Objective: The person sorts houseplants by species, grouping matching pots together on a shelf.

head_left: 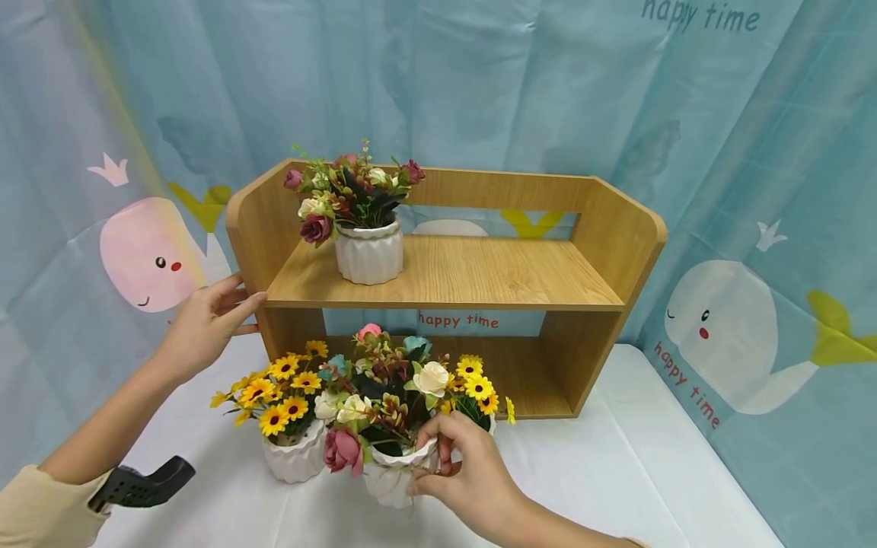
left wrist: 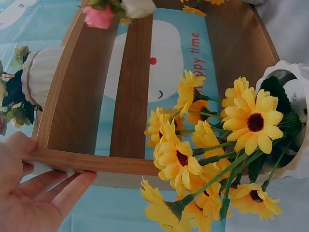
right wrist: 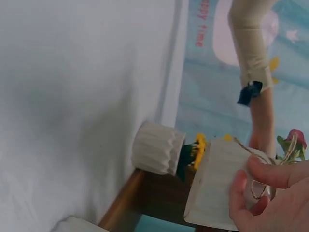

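My right hand (head_left: 476, 472) pinches the rim of a white ribbed flowerpot (head_left: 389, 481) of artificial roses, in front of a two-tier wooden shelf (head_left: 473, 274). Twine circles this pot, as the right wrist view shows, with the thumb and fingers (right wrist: 270, 174) at the twine. At the shelf's left side panel, my left hand (head_left: 205, 327) grips the front edge, its thumb on the edge and its fingers along the outside. Left of the held pot stands a white pot of yellow sunflowers (head_left: 293, 457). More sunflowers (head_left: 477, 387) show behind the roses, their pot mostly hidden.
Another white pot (head_left: 370, 255) with dark pink and cream roses stands on the upper tier, toward the left. The shelf rests on a white-covered table (head_left: 637, 457). A blue printed curtain (head_left: 479, 84) hangs behind and on both sides.
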{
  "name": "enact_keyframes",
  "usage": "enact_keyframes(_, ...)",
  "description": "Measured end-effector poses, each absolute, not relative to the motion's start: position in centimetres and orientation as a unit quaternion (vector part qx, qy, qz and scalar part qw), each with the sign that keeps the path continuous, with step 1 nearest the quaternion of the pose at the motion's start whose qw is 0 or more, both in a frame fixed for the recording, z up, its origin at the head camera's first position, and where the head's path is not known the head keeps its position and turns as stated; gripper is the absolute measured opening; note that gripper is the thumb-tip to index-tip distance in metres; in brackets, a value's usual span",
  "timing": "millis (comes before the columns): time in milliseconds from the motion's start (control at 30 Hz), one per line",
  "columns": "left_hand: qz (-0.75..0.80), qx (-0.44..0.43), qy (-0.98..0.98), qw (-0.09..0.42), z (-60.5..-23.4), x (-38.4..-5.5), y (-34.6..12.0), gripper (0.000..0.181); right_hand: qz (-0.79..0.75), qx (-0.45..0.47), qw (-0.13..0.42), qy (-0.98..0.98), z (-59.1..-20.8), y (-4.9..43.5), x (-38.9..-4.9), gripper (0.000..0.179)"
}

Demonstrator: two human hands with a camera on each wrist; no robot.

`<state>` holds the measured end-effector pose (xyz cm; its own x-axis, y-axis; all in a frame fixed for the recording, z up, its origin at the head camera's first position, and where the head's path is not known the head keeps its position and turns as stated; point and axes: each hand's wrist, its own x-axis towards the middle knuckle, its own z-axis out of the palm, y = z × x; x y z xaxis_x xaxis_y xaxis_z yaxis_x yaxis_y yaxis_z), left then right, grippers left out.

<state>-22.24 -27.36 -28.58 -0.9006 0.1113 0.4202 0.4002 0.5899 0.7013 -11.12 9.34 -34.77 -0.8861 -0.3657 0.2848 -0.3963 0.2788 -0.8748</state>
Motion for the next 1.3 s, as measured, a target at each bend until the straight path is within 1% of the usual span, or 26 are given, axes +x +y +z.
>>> enact_keyframes(100, -0.424, -0.143, -0.878, 0.167, -28.5, -22.2, -27.4, 0.056, 0.554, 0.247, 0.008, -0.795, -34.1, 9.8, -10.9, 0.037)
enact_keyframes(367, -0.428, -0.141, -0.878, 0.162, -28.5, -22.2, -27.4, 0.059, 0.556, 0.298, 0.014, -0.776, -32.2, 10.8, -11.1, 0.038)
enact_keyframes(600, -0.428, -0.141, -0.878, 0.161, -28.5, -22.3, -27.4, 0.060, 0.520, 0.311, 0.047, -0.794, -30.5, 11.8, -11.5, 0.038)
enact_keyframes(867, -0.431, -0.142, -0.877, 0.160, -28.5, -22.3, -27.4, 0.060, 0.523, 0.306, 0.040, -0.794, -28.3, 12.9, -11.8, 0.037)
enact_keyframes(1100, -0.434, -0.145, -0.874, 0.164, -28.6, -22.3, -27.4, 0.059, 0.488, 0.308, 0.073, -0.813, -26.4, 13.7, -12.2, 0.036)
enact_keyframes(1300, -0.431, -0.146, -0.875, 0.163, -28.6, -22.3, -27.5, 0.059, 0.497, 0.293, 0.053, -0.815, -24.7, 14.4, -12.6, 0.036)
